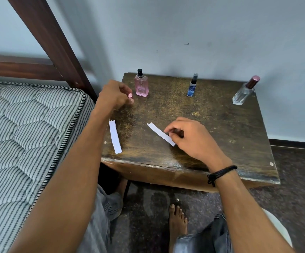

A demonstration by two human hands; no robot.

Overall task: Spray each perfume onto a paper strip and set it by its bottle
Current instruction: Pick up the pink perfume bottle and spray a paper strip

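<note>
A person is sitting at a worn dark wooden table (212, 114) set against a pale wall, next to a striped quilted mattress (24, 136). The left hand (114, 94) is hovering over the table's far left corner with its fingers curled together, pinching a small pink cap (130, 95) between thumb and fingertips. The uncapped pink rectangular glass perfume bottle (141, 85), its black spray nozzle exposed, is standing upright just beside that hand, to its right and not touching it. The right hand (190, 138) is resting near the middle of the table, fingers bent, gripping the near end of a white paper strip (160, 133) between thumb and fingertips; the strip is lying flat on the wood and pointing diagonally away toward the far left. A second white paper strip (115, 136) is lying near the table's left edge, partly under the left forearm and well apart from the right hand. A slim blue spray bottle (192, 86) is standing upright at the back middle, and a clear glass bottle with a maroon cap (245, 91) is standing at the back right, both well away from either hand. A black cord bracelet (221, 173) is circling the right wrist.
</note>
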